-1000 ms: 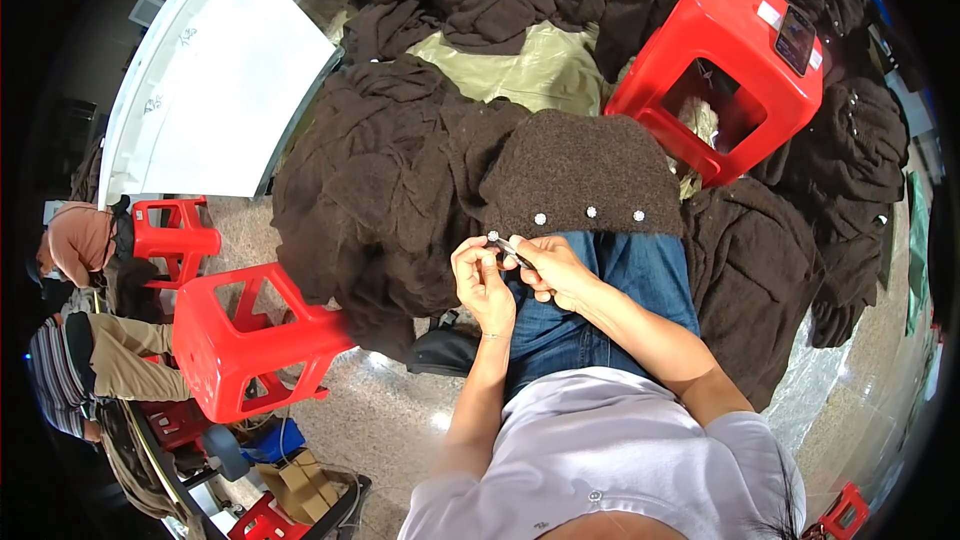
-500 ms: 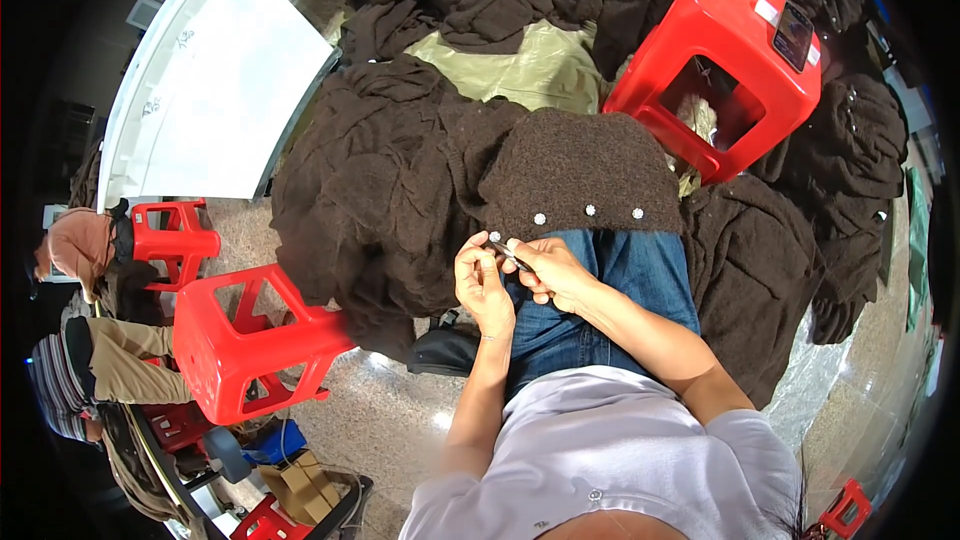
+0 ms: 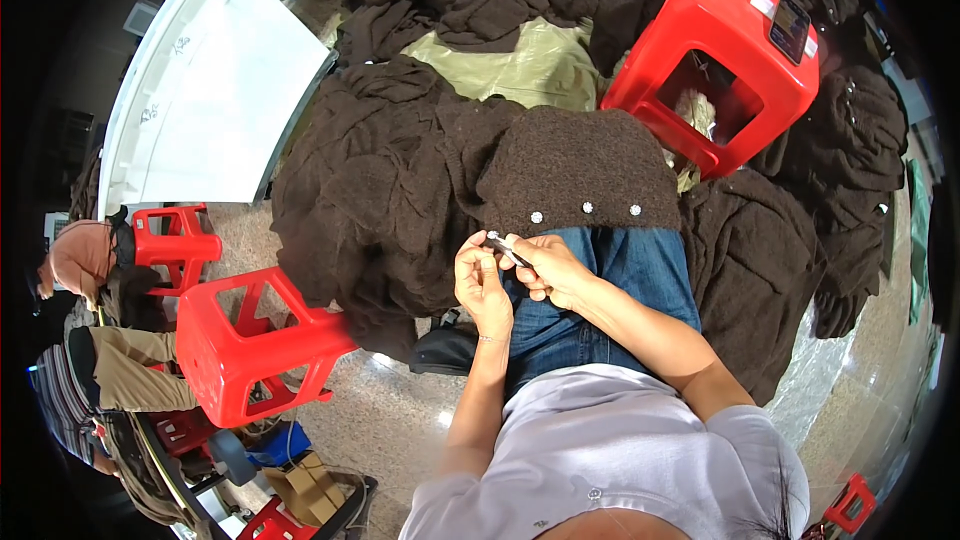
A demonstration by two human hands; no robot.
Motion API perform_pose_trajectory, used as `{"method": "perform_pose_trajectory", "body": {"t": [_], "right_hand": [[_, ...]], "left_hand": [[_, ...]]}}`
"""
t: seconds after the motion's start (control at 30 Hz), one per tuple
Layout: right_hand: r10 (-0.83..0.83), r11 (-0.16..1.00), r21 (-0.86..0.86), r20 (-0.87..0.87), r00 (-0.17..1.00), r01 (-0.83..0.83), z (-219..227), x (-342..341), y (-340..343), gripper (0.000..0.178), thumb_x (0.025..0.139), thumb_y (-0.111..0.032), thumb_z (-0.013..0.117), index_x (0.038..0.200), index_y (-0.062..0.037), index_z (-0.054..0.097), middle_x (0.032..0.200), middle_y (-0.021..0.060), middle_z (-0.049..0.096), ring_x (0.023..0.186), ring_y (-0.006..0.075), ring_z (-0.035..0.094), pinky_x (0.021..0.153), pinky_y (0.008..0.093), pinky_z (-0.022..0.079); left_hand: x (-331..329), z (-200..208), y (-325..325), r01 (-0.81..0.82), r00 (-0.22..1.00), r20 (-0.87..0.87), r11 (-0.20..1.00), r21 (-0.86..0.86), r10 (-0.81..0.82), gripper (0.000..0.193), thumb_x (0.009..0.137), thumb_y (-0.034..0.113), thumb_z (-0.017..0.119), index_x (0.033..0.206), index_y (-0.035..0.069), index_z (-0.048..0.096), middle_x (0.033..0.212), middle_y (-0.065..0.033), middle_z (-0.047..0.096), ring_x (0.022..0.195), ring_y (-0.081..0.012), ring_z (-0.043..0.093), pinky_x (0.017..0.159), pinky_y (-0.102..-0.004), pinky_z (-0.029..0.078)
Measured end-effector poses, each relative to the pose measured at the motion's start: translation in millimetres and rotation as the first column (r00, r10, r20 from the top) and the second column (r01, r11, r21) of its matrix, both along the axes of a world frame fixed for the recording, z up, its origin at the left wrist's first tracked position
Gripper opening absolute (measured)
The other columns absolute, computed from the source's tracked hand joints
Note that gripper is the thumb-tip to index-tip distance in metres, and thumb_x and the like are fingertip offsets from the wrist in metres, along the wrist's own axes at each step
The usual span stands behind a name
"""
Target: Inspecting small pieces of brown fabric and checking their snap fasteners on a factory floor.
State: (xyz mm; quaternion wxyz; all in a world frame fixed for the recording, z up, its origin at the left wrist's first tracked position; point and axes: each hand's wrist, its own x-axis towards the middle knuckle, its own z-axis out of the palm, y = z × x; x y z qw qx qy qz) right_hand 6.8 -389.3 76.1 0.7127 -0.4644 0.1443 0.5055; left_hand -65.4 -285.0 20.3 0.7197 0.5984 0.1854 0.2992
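Note:
Over my lap lies a dark brown knit garment, its near edge across my jeans. Three round, whitish, sparkly buttons sit in a row along that edge. Another such button shows at the garment's near left corner, right at my fingertips. My left hand is closed in a pinch on the garment's corner below this button. In my right hand is a small, slim, dark tool that looks like thread snips. Its tip points at the button, close to my left fingers; whether it touches thread is too small to tell.
Piles of brown knit garments surround my lap, with a yellowish sheet among them. A red stool holding a phone stands far right. At left are another red stool, a white table and two people.
My hands and the tool keep nearly the same place at the corner button. The view shifts slightly. At far left, the two people move a little.

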Motion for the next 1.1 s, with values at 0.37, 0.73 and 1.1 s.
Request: {"method": "perform_pose_trajectory", "body": {"t": [0.37, 0.73, 1.1], "right_hand": [[0.005, 0.998, -0.059, 0.073, 0.997, -0.001, -3, -4, 3, 0.038, 0.099, -0.034, 0.055, 0.077, -0.0042, 0.061, 0.050, -0.0042, 0.041, 0.039, 0.0050, 0.031, 0.035, 0.0234, 0.024], [-0.127, 0.991, 0.005, 0.291, 0.948, 0.131, 4, -20, -49, 0.042, 0.102, -0.038, 0.050, 0.083, -0.0025, 0.062, 0.052, -0.0027, 0.043, 0.038, 0.0043, 0.033, 0.034, 0.0217, 0.026], [-0.158, 0.981, -0.061, 0.302, 0.940, 0.184, 0, -5, -45, 0.039, 0.101, -0.037, 0.053, 0.081, -0.0048, 0.062, 0.053, -0.0046, 0.043, 0.040, 0.0029, 0.031, 0.035, 0.0211, 0.023]], "left_hand": [[-8, -5, 4, 0.068, 0.997, 0.024, 0.998, -0.002, -0.068, 0.005, 0.098, 0.002, 0.054, 0.102, 0.004, 0.053, 0.128, -0.0135, 0.054, 0.106, -0.0180, 0.060, 0.092, -0.0319, 0.051], [30, 39, -9, -0.021, 0.995, -0.050, 0.651, 0.759, 0.091, 0.019, 0.080, -0.002, 0.072, 0.098, 0.003, 0.072, 0.097, -0.0084, 0.062, 0.094, -0.0204, 0.060, 0.081, -0.0298, 0.048], [34, 17, -13, 0.104, 0.988, -0.131, 0.977, 0.187, -0.080, 0.005, 0.088, -0.004, 0.065, 0.092, -0.001, 0.066, 0.100, -0.0084, 0.069, 0.087, -0.0097, 0.062, 0.077, -0.0236, 0.050]]}}
